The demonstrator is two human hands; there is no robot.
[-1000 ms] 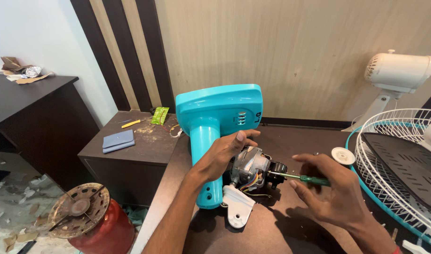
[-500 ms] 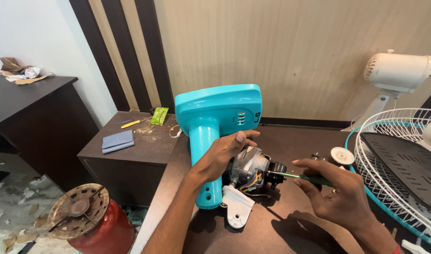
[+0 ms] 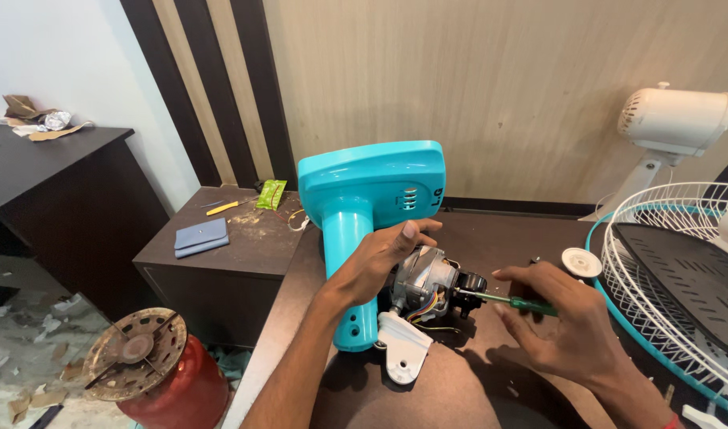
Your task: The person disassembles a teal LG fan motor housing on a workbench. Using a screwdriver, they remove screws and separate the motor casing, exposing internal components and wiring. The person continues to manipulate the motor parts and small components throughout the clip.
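A turquoise fan stand point(image 3: 369, 199) lies on the dark brown table point(image 3: 507, 230), its neck pointing toward me. A bare grey fan motor point(image 3: 424, 280) with coloured wires and a white bracket point(image 3: 403, 349) sits at its near end. My left hand point(image 3: 377, 258) grips the top of the motor. My right hand point(image 3: 558, 318) holds a green-handled screwdriver point(image 3: 513, 302), its tip against the black part on the motor's right side.
A white round cap point(image 3: 581, 262) lies beside the right hand. A white wire fan guard point(image 3: 681, 270) with a dark blade rests at right, a white fan head point(image 3: 673, 119) behind it. A low cabinet point(image 3: 213, 262) at left holds a blue pouch; a red cylinder point(image 3: 161, 381) stands below.
My right hand has shifted slightly up and toward the motor with the screwdriver. My left hand stays on the motor.
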